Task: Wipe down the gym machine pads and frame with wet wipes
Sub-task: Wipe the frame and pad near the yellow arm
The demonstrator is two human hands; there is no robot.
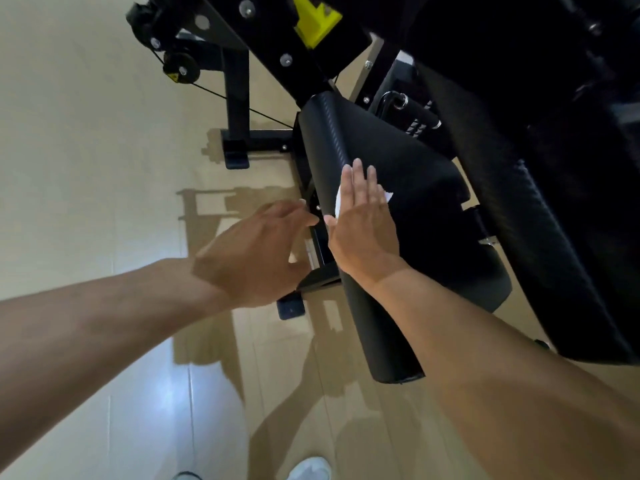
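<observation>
A black padded seat (412, 188) of the gym machine slopes through the middle of the view. My right hand (360, 216) lies flat on its left side with straight fingers, pressing a white wet wipe (338, 202) against the pad; corners of the wipe show beside the palm. My left hand (256, 251) hovers just left of the pad's edge, fingers loosely spread and blurred, holding nothing. The black steel frame (239, 95) runs from the top left down under the seat.
A larger black back pad (540, 216) fills the right side. A yellow plastic part (317, 19) sits on the frame at the top, with a pulley and cable (180, 67) at upper left. Pale wooden floor (104, 168) lies to the left and below; white shoes (310, 469) at the bottom.
</observation>
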